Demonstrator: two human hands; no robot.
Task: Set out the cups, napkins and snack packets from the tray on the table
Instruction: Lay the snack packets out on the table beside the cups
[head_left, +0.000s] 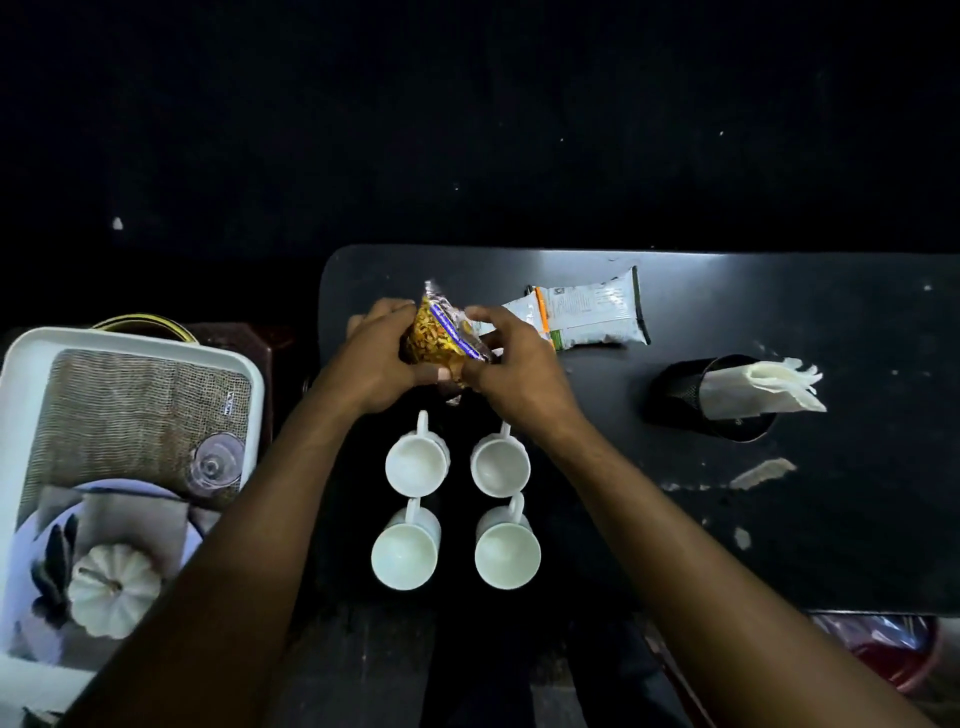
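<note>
Snack packets are mid-layout: left of frame the white tray (21, 395) sits off the dark worktop (779, 519), and four cups (415, 465) stand squared at lower centre, probably for easy reach. At centre, left hand (376, 358) and right hand (511, 364) each grip the yellow packet (439, 332), seemingly to straighten it beside the white packet (587, 317); napkins (763, 387) stand in the holder (680, 389) at right.

tray (21, 374): left, bottom cut by edge | table (779, 519): right end cut off | packet (587, 312): print unreadable
</note>
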